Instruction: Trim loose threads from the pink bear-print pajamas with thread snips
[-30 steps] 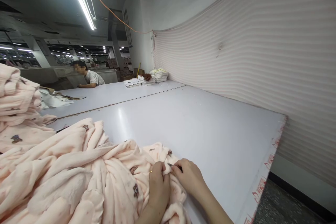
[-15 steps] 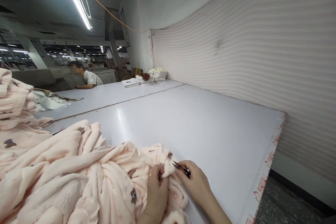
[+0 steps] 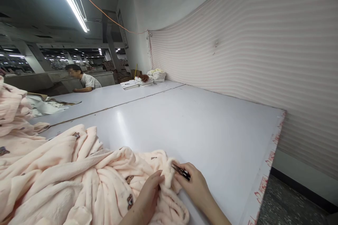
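One broad white table (image 3: pixel 211 130) fills the middle. A striped sheet (image 3: pixel 245 52) hangs along the table's far right side. Pink cloth (image 3: pixel 113 179), a rumpled heap of soft fabric with small bear figures, lies over the table's near left part, one end bunched up at the near edge. A second pink heap (image 3: pixel 12 107) rises at the table's left end. Across the table at the far left, a person (image 3: pixel 89 81) leans with one forearm at its edge. White stacks (image 3: pixel 157 76) sit at the table's far corner. At the table's near side, the right hand (image 3: pixel 194 184) has its fingers clamped on dark scissors, and the left hand (image 3: pixel 148 195) has thumb and fingers together on the bunched end, its fingertips partly hidden. Smallest, the scissors (image 3: pixel 182 172) point at that fold above the table's near edge; whether the blades meet, I cannot tell.
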Action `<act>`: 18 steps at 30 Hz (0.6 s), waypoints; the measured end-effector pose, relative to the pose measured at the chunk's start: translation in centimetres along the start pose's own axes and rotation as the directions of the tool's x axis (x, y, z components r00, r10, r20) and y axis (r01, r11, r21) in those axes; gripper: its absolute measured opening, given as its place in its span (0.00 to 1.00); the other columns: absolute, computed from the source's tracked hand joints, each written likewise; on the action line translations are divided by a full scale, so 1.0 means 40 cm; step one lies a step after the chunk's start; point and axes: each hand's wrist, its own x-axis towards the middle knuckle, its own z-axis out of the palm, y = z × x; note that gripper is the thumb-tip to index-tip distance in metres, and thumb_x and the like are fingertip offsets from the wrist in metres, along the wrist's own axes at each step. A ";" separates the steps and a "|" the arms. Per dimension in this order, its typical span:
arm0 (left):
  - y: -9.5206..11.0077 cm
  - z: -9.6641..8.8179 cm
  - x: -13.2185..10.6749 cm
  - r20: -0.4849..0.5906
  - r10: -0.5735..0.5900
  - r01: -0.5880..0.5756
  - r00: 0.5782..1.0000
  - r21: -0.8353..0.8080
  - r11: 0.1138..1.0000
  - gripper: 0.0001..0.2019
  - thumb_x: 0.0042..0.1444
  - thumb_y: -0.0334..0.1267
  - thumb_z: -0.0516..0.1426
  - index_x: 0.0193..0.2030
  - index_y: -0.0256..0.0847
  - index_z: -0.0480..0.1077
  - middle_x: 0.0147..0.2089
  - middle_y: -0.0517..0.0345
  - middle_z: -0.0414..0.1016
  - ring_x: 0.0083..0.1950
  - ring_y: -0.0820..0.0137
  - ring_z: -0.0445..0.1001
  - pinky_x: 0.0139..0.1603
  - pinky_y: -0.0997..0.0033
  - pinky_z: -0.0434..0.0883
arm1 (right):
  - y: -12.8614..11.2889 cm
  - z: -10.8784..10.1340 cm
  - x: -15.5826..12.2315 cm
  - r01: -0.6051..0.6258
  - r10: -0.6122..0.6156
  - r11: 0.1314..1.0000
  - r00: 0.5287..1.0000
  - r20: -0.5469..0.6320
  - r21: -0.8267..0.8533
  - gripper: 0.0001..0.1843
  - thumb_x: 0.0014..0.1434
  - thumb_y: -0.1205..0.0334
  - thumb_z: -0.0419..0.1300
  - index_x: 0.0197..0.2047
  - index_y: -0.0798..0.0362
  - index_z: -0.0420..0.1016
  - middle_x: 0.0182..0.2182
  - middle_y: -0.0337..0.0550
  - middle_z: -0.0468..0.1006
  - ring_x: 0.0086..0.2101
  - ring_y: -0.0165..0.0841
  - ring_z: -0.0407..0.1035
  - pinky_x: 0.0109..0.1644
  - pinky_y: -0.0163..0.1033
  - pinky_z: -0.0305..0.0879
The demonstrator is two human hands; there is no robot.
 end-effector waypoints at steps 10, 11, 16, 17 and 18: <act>0.000 -0.006 -0.003 0.139 -0.076 0.111 0.987 -0.268 0.957 0.17 0.59 0.39 0.54 0.51 0.33 0.71 0.50 0.51 0.78 0.56 0.59 0.72 0.59 0.64 0.64 | -0.031 -0.002 -0.040 0.013 -0.016 0.997 0.999 0.032 0.079 0.12 0.60 0.60 0.55 0.42 0.48 0.79 0.34 0.40 0.78 0.36 0.34 0.72 0.38 0.35 0.64; -0.001 -0.008 -0.002 0.140 -0.073 0.109 0.987 -0.266 0.958 0.17 0.59 0.39 0.53 0.52 0.33 0.71 0.50 0.51 0.78 0.57 0.59 0.72 0.60 0.64 0.63 | -0.031 0.002 -0.039 0.019 -0.022 0.995 0.999 0.030 0.094 0.12 0.59 0.60 0.56 0.42 0.48 0.79 0.35 0.40 0.78 0.36 0.34 0.73 0.39 0.35 0.64; 0.005 -0.001 -0.003 0.118 -0.060 0.081 0.991 -0.180 0.980 0.16 0.59 0.40 0.52 0.50 0.34 0.72 0.48 0.50 0.78 0.55 0.59 0.72 0.57 0.64 0.64 | -0.019 0.010 -0.045 0.010 -0.005 0.994 0.999 -0.044 0.104 0.13 0.61 0.58 0.54 0.41 0.48 0.80 0.32 0.41 0.77 0.34 0.35 0.72 0.36 0.35 0.64; 0.006 0.002 -0.005 0.108 -0.061 0.075 0.992 -0.131 0.988 0.16 0.59 0.41 0.51 0.49 0.35 0.72 0.47 0.51 0.78 0.53 0.58 0.72 0.56 0.63 0.64 | -0.017 0.008 -0.047 0.003 0.002 0.994 0.999 -0.054 0.108 0.13 0.62 0.57 0.54 0.41 0.48 0.80 0.32 0.41 0.77 0.33 0.35 0.72 0.35 0.35 0.64; 0.009 0.005 -0.008 0.084 -0.055 0.059 0.995 -0.046 0.997 0.16 0.59 0.42 0.51 0.48 0.36 0.72 0.44 0.51 0.78 0.51 0.58 0.72 0.55 0.62 0.65 | -0.015 0.005 -0.050 0.003 0.004 0.993 0.998 -0.057 0.119 0.13 0.62 0.56 0.54 0.42 0.48 0.80 0.32 0.41 0.77 0.34 0.34 0.72 0.36 0.35 0.64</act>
